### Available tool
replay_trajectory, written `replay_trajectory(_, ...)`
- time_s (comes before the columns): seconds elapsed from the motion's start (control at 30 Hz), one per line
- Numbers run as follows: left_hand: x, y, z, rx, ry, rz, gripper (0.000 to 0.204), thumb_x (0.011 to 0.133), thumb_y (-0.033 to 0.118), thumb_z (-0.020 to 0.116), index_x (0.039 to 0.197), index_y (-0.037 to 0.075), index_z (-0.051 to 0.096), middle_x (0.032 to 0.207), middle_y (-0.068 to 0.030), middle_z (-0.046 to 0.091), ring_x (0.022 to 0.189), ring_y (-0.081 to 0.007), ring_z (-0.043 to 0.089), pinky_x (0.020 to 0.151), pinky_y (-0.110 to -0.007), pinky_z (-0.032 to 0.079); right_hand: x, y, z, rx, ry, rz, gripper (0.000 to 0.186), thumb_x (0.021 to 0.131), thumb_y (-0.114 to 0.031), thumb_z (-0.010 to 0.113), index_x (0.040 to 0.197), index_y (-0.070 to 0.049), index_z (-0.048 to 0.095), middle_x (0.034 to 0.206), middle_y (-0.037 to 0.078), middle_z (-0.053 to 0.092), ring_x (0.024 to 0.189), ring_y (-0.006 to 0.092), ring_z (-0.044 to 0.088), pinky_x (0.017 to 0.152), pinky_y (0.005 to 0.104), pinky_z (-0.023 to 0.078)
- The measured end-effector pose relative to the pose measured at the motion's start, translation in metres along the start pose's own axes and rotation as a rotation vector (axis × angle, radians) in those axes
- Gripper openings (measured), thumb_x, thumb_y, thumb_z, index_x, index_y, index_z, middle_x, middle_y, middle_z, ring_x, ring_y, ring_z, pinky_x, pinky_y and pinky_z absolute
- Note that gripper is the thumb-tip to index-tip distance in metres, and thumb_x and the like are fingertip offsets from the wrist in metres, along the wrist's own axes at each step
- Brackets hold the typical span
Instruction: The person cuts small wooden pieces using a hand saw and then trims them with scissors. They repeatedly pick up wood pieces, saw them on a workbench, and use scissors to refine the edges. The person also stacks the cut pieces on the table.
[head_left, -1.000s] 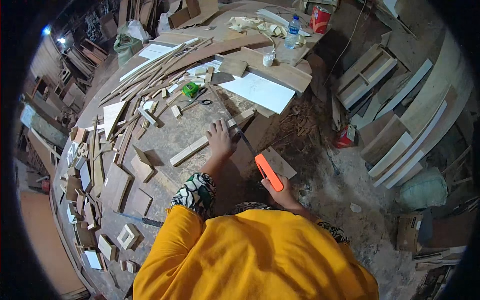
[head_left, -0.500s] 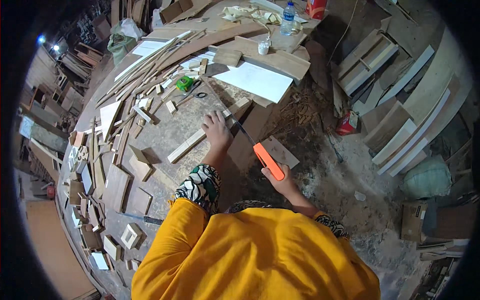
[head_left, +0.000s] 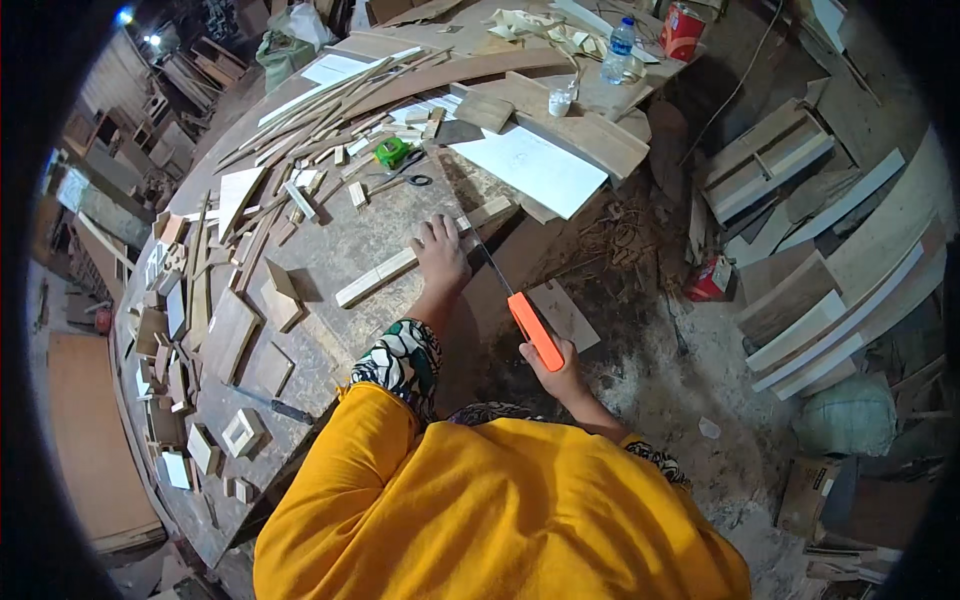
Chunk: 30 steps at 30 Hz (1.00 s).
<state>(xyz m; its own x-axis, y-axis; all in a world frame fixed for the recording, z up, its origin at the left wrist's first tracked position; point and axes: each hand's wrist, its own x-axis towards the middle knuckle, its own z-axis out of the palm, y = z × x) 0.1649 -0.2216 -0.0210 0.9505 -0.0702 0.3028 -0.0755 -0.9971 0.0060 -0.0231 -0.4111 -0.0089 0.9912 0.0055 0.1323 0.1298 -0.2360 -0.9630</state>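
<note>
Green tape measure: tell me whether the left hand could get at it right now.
Probably yes: past the left hand, mostly bare tabletop leads to the green tape measure, with scissors lying beside it. The hand would likely have to leave the wooden strip first.

Saw handle [head_left: 536,332]: smooth orange plas. Blade [head_left: 491,262]: thin metal. Wd strip [head_left: 380,275]: pale, matt. Benchtop [head_left: 345,240]: rough, scuffed. White bd [head_left: 530,170]: smooth. Person's top [head_left: 500,500]: matt cloth. Bottle [head_left: 619,52]: clear plas.

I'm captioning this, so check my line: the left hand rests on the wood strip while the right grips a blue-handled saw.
The colour is wrong: the head view shows the right hand gripping an orange-handled saw. The rest stands.
</note>
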Motion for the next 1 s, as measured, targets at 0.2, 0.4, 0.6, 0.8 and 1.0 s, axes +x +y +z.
replay_trajectory(0.2, 0.003, -0.002, 0.0, 0.005, -0.049, -0.005, 0.07, 0.068, 0.019, 0.065, 0.131, 0.003, 0.038, 0.132, -0.0137, 0.041, 0.12, -0.032, 0.038, 0.094, -0.05, 0.031, 0.003, -0.009, -0.002, 0.037, -0.002, -0.002, 0.026, 0.086, -0.023, 0.068, 0.078, 0.0, 0.058, 0.061, 0.005, 0.054, 0.056, 0.0151, 0.053, 0.053, 0.0317, 0.042)
replay_trajectory(0.4, 0.004, -0.002, -0.003, -0.024, -0.07, -0.026, 0.066, 0.067, 0.013, 0.061, 0.129, 0.004, 0.04, 0.131, -0.0121, 0.042, 0.12, -0.0312, 0.039, 0.092, -0.048, 0.033, 0.003, -0.007, 0.001, -0.017, 0.011, -0.035, 0.025, 0.087, -0.021, 0.067, 0.077, 0.0, 0.057, 0.059, 0.004, 0.051, 0.053, 0.0145, 0.05, 0.051, 0.0309, 0.041)
replay_trajectory(0.6, 0.002, -0.001, 0.004, 0.017, -0.038, -0.022, 0.068, 0.067, 0.018, 0.066, 0.129, 0.005, 0.04, 0.134, -0.0152, 0.039, 0.118, -0.0345, 0.039, 0.095, -0.052, 0.032, 0.001, -0.01, 0.002, 0.027, 0.001, -0.011, 0.028, 0.088, -0.022, 0.065, 0.075, 0.0, 0.055, 0.058, 0.006, 0.05, 0.053, 0.0149, 0.049, 0.05, 0.032, 0.039)
replay_trajectory(0.8, 0.002, 0.0, 0.004, 0.009, -0.125, -0.039, 0.073, 0.073, 0.02, 0.062, 0.138, 0.004, 0.034, 0.145, -0.0181, 0.03, 0.129, -0.0416, 0.031, 0.101, -0.055, 0.029, 0.003, 0.0, 0.001, -0.013, 0.009, -0.017, 0.031, 0.087, -0.028, 0.067, 0.075, -0.001, 0.057, 0.062, 0.008, 0.054, 0.055, 0.0189, 0.054, 0.052, 0.0342, 0.042)
replay_trajectory(1.0, 0.004, 0.006, -0.003, 0.056, -0.134, -0.054, 0.064, 0.079, 0.021, 0.059, 0.137, 0.007, 0.036, 0.147, -0.017, 0.03, 0.124, -0.0413, 0.037, 0.097, -0.054, 0.033, -0.001, -0.017, -0.005, 0.014, -0.014, -0.015, 0.029, 0.087, -0.025, 0.067, 0.074, -0.001, 0.057, 0.06, 0.006, 0.054, 0.054, 0.0166, 0.053, 0.052, 0.0323, 0.042)
